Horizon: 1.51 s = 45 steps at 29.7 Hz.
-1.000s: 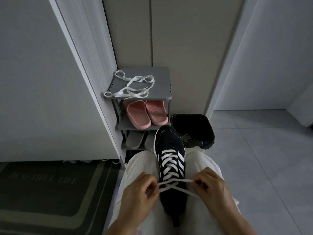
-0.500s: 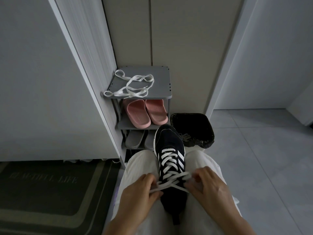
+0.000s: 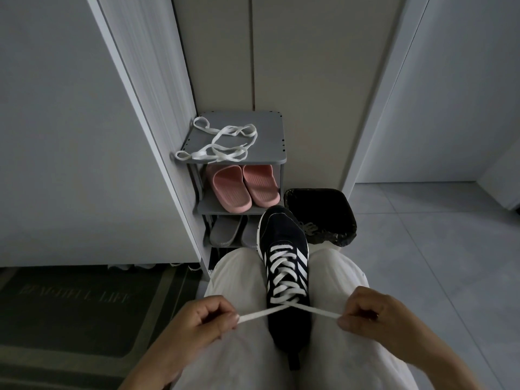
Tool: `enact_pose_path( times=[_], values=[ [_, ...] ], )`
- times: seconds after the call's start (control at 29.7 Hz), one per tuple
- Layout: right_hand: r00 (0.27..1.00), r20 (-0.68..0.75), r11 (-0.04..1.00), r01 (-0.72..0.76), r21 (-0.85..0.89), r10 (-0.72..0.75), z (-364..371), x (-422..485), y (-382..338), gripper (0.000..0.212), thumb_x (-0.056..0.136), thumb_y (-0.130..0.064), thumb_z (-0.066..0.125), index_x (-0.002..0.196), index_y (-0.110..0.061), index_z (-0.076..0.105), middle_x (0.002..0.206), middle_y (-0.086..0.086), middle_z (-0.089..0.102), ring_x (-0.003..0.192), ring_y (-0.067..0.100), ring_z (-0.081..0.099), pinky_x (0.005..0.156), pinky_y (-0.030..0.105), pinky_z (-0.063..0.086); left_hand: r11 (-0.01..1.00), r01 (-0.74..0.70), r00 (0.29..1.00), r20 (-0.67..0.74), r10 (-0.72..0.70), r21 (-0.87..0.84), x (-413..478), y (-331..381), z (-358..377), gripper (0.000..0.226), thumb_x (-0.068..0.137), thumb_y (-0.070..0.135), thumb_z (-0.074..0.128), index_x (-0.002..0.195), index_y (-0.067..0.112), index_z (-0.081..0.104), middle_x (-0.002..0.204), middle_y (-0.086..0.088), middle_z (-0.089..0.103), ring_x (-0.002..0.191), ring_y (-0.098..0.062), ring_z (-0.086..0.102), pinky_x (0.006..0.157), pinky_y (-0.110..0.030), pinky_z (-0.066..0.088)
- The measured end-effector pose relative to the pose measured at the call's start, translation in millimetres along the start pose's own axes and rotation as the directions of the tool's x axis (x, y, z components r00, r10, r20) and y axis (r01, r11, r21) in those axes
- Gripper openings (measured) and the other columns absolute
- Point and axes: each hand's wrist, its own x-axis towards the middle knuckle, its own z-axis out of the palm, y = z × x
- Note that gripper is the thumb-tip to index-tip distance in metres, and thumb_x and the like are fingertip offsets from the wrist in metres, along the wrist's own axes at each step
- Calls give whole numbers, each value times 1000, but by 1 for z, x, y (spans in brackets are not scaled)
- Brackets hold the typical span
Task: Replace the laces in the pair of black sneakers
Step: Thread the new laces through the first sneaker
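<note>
We see the black sneaker (image 3: 284, 249) lying lengthwise on our lap, between the thighs of our pale trousers (image 3: 239, 280), toe pointing away and heel toward us. Its white lace (image 3: 282, 280) runs criss-cross up the eyelets, and the two free ends cross just above the tongue and stretch out taut to either side. Our left hand (image 3: 202, 322) pinches one end between thumb and curled fingers, its grip narrow and closed on the lace; our right hand (image 3: 374, 313) holds the other end with the same tight grip. Ahead stands a grey shoe rack (image 3: 270, 130) with a loose white lace (image 3: 222, 144) tangled on top, pink slippers (image 3: 242, 187) on the shelf below and grey slippers (image 3: 225, 232) under those. A black bin (image 3: 326, 206) sits just beside the rack, and a dark doormat (image 3: 70, 305) lies on the floor to our left.
</note>
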Motion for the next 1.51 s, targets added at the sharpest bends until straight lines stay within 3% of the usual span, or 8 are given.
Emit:
enact_pose_path(
  times=[0.2,0.34,0.61,0.77,1.04,1.24,1.38,1.51],
  values=[
    [996,68,997,-44,-60,48,5,-7,-17,19,85,-30,63,67,-34,68,68,-7,64,60,0,53,61,11,40,997,43,990,133,-52,69,-11,0,-11,19,64,50,65,66,31,68,57,9,56,53,1,48,55,-13,40],
    [988,-57,975,-152,-159,145,3,-2,-6,21,86,-31,62,66,-29,65,57,-12,58,54,0,48,57,14,39,947,-40,999,-21,49,318,1,-13,-2,5,85,23,63,81,22,63,75,15,63,64,-1,56,59,-14,44],
    [983,-166,915,1,-404,-74,37,25,-11,13,87,-41,58,95,-31,60,87,-18,53,79,-2,55,68,13,41,837,-187,912,-226,343,514,47,1,55,23,88,37,59,106,27,51,91,13,56,77,-1,54,68,-14,42],
    [986,-168,901,-64,-429,-10,24,29,-4,17,86,-34,61,70,-35,53,79,-17,55,77,3,52,71,21,44,895,-182,874,-351,337,408,64,2,60,7,89,26,59,92,20,56,77,12,56,72,0,54,66,-15,42],
    [930,-285,922,117,-368,-232,45,51,-26,12,85,-31,65,94,-23,66,82,-18,49,75,-9,50,69,3,35,880,-268,806,-409,428,392,72,2,64,4,85,20,64,87,23,61,77,14,59,77,-1,56,66,-18,46],
    [896,-346,907,127,-402,-279,64,71,-26,12,80,-25,70,79,-14,65,78,-3,60,65,14,57,59,27,47,744,-221,742,-386,548,631,78,9,60,15,71,13,76,73,19,63,66,15,53,65,-1,43,47,-3,27],
    [850,-384,871,160,-464,-361,67,65,-21,10,70,-22,67,67,-16,60,63,-6,56,45,10,53,40,23,45,834,-146,789,-446,422,532,76,-4,67,8,83,20,65,78,19,59,66,18,48,57,2,46,52,-9,34],
    [872,-407,942,156,-296,-272,60,58,-6,12,77,-17,74,77,-16,61,71,-14,55,66,8,55,56,17,44,875,-203,809,-428,403,440,70,-10,70,5,86,21,64,85,18,60,78,12,59,70,-6,55,60,-16,42]
  ],
)
